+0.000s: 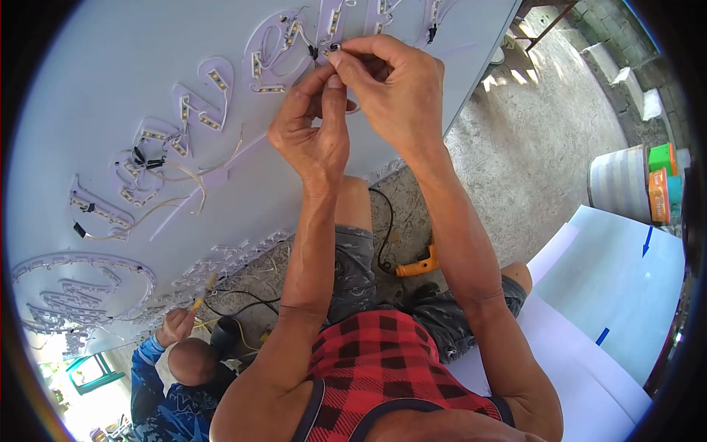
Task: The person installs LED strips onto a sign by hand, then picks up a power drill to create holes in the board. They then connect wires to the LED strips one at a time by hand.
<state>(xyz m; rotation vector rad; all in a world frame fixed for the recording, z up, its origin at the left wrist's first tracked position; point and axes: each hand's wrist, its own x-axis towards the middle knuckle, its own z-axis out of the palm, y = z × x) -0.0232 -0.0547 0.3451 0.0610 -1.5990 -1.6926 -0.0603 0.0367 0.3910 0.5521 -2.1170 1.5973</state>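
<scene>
My left hand (313,121) is closed in a pinch, and a bit of white wire (353,110) loops out beside it. Fingertip to fingertip with it, my right hand (394,85) pinches a tiny dark and yellowish piece (335,48), too small to make out. Both hands are over a pale sign board (96,96), in front of raised letters. A rounded letter (258,59) by my fingers carries LED modules (269,89) joined by thin wires. Black-wrapped wire joints (314,53) lie just left of the fingertips.
Loose wires (199,177) hang from the lower letters. At lower left another person's hand (175,326) holds a yellow-handled tool (197,303) near the board. A yellow-orange power tool (420,264) and dark cables lie on the concrete floor. White sheets (589,295) and a striped bucket (620,184) are at right.
</scene>
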